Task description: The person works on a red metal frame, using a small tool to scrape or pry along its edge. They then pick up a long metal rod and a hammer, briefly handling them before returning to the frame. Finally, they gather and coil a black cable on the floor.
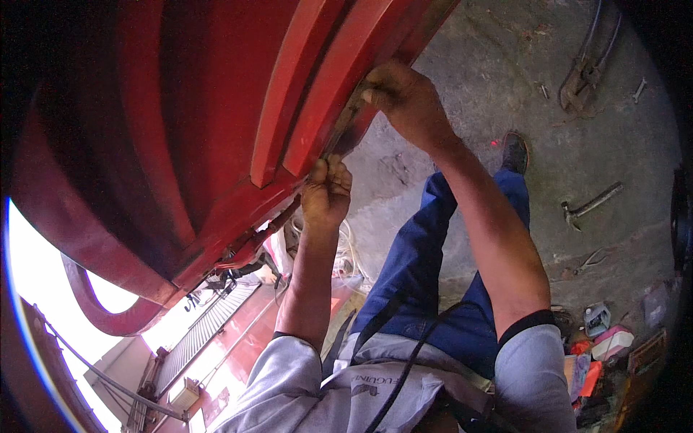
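Head | red panel [224, 94] — its edge at left grip [327, 193], right grip [410, 101]

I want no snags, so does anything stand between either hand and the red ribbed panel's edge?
Nothing visible does: the left hand and right hand are both at the edge of the red ribbed panel. The hammer lies well away on the floor.
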Motion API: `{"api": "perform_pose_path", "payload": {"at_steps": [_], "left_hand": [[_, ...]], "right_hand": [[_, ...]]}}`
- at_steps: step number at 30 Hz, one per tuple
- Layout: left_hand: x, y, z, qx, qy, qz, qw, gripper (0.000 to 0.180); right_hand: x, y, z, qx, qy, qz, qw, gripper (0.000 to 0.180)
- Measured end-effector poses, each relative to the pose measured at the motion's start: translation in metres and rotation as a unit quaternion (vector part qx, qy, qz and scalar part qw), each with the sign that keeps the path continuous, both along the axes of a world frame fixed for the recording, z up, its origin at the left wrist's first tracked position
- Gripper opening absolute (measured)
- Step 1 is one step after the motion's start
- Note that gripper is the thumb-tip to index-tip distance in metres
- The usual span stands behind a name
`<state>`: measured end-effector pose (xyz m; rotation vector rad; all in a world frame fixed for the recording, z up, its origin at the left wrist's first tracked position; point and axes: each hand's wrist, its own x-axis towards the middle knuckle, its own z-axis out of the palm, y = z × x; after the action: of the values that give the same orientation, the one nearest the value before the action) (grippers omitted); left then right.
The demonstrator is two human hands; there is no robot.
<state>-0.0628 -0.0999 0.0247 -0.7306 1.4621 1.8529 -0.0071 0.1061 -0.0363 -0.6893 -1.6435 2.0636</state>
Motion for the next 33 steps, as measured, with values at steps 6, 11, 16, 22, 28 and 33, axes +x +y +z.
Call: {"api": "perform_pose_path", "payload": {"at_steps": [6, 11, 16, 22, 28, 33], "left_hand": [[-0.004, -0.01, -0.005, 0.126, -0.01, -0.087, 0.988, 0.018], [-0.002, -0.003, 0.001, 0.036, -0.005, -0.046, 0.998, 0.015], [0.002, 0.006, 0.006, 0.002, 0.0, -0.002, 1.0, 0.01], [-0.008, -0.03, -0.015, 0.208, -0.001, -0.123, 0.97, 0.013], [-0.001, -0.025, -0.014, 0.106, -0.006, -0.066, 0.992, 0.016], [0.004, -0.009, 0.001, 0.055, -0.02, -0.036, 0.998, 0.017]], "right_hand": [[-0.002, 0.001, 0.016, 0.028, -0.04, -0.023, 0.999, 0.02], [-0.003, 0.008, 0.007, 0.019, 0.01, -0.024, 0.999, 0.02], [-0.002, 0.002, 0.008, -0.08, 0.04, -0.04, 0.995, 0.018], [0.002, 0.007, 0.003, -0.042, 0.021, -0.001, 0.999, 0.02], [-0.005, -0.029, -0.001, -0.096, 0.015, -0.027, 0.995, 0.03], [-0.002, -0.027, 0.009, -0.113, -0.002, -0.012, 0.993, 0.033]]}}
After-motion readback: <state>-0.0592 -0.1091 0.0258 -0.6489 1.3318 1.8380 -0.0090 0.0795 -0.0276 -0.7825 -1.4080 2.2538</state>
